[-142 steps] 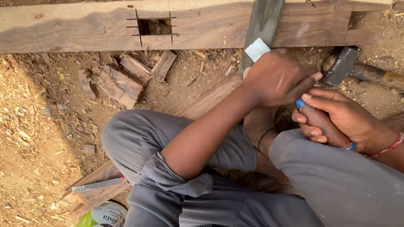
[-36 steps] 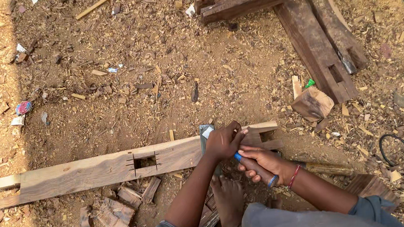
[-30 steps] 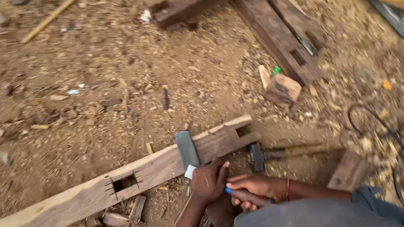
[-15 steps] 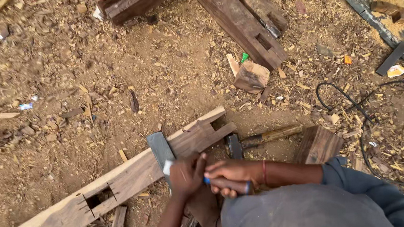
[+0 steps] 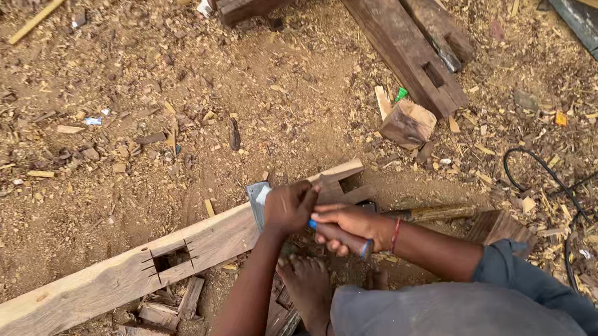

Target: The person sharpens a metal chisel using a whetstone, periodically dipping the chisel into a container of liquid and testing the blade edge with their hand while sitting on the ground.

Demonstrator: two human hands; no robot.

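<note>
Head view — both hands' grip clenched on the chisel [image 5: 334, 234], its blade on the beam [image 5: 105, 281].

A wide flat steel chisel [image 5: 258, 202] with a blue-banded wooden handle lies tilted across a long pale timber beam [image 5: 105, 281]. The beam rests slantwise on the sawdust-strewn ground, with a square mortise [image 5: 171, 258] cut through its middle.
</note>
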